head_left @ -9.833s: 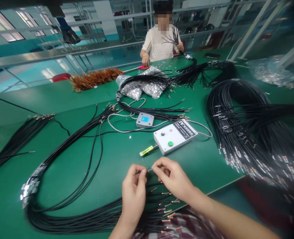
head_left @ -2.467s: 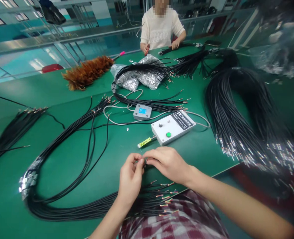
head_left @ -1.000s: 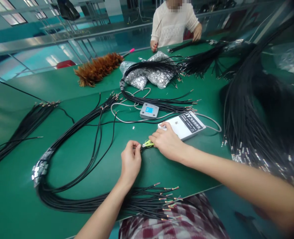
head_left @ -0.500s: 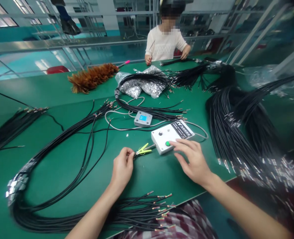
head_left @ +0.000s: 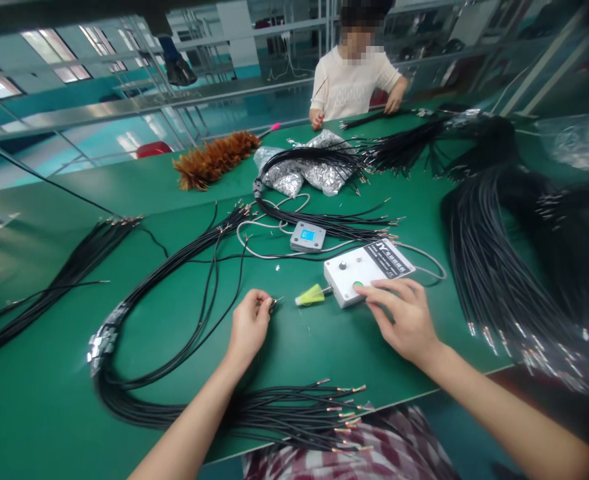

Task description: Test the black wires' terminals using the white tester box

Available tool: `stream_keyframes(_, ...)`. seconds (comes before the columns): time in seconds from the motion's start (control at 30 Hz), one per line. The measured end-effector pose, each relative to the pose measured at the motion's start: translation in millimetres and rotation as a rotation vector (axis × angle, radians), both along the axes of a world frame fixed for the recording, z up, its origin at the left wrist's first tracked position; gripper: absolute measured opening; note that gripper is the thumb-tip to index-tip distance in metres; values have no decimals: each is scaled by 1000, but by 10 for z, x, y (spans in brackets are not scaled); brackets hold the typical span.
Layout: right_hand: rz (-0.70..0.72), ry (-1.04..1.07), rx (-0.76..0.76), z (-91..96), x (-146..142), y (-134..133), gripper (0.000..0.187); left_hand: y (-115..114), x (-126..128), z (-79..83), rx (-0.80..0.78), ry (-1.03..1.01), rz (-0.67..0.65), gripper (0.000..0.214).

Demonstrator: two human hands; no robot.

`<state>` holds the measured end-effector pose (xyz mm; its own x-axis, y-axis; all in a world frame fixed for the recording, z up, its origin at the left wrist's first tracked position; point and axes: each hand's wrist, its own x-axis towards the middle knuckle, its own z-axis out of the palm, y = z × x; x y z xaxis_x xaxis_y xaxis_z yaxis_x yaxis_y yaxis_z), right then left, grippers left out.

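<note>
My left hand (head_left: pixel 248 323) is closed in a pinch on the metal-tipped end of a thin black wire, held just left of the yellow-green clip (head_left: pixel 310 295). That clip sticks out from the left side of a white control box (head_left: pixel 374 265) with a knob and a green button. My right hand (head_left: pixel 405 316) rests by the box's near edge, fingers spread, fingertips touching it close to the green button. A bundle of black wires with copper ends (head_left: pixel 294 410) lies at the table's near edge below my hands.
A small grey meter with a blue screen (head_left: pixel 307 237) sits behind the box. Large black wire bundles (head_left: pixel 504 267) lie right and left (head_left: pixel 69 267). Foil bags (head_left: pixel 304 170) and a feather duster (head_left: pixel 214 160) lie farther back. Another person (head_left: pixel 354 83) works across the green table (head_left: pixel 49 400).
My left hand has drawn the wire end back out of the yellow-green clip, which has closed. My right hand stays at the box's green button. The view has shifted slightly.
</note>
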<state>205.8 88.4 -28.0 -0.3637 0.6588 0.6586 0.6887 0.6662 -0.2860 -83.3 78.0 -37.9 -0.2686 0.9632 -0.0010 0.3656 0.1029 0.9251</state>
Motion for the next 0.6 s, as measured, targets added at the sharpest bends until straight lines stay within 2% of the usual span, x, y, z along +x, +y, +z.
stream_keyframes(0.17, 58, 51, -104, 87, 81, 70, 23, 94, -110, 68, -27, -98, 50, 24)
stream_keyframes(0.23, 55, -34, -113, 144, 136, 199, 37, 200, -246, 152, -37, -103, 114, 23)
stream_keyframes(0.33, 56, -280, -196, 218, 193, 465, 80, 473, -584, 345, -53, -60, 292, 20)
stream_keyframes(0.37, 68, -352, -229, 236, 200, 549, 89, 582, -717, 423, -62, -36, 365, 18)
stream_keyframes(0.5, 90, -474, -316, 279, 187, 727, 97, 972, -1214, 750, -98, 36, 536, 33)
stream_keyframes(0.6, 62, -481, -327, 295, 186, 709, 101, 1108, -1391, 908, -48, 158, 535, 30)
